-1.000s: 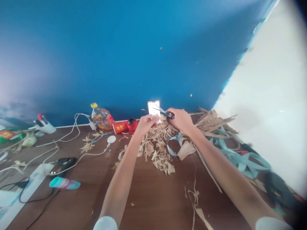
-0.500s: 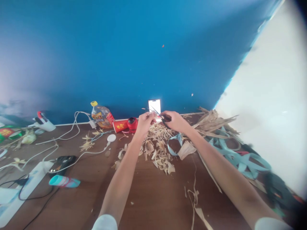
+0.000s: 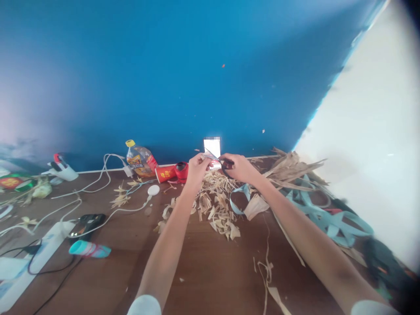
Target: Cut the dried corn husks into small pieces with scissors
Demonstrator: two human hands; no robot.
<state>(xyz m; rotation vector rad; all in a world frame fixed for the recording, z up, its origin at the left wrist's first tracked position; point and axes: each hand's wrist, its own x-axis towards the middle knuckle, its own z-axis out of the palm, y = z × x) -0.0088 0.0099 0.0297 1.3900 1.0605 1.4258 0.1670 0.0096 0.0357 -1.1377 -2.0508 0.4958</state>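
As the head view shows, the left hand point(image 3: 198, 168) pinches a small pale piece point(image 3: 206, 155) near the husk scraps point(image 3: 219, 186) on the tabletop point(image 3: 203, 271), while the right hand point(image 3: 239, 167) curls its grip round black-handled scissors point(image 3: 225, 166). The piece is probably light, thin and easily torn, best held by one edge; the stiffer scissors, by their handles.

The screen point(image 3: 215, 145) glares white (right-hand corners are dark).

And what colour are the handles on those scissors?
Black. The scissors' handles, in the right hand, show best in the head view.
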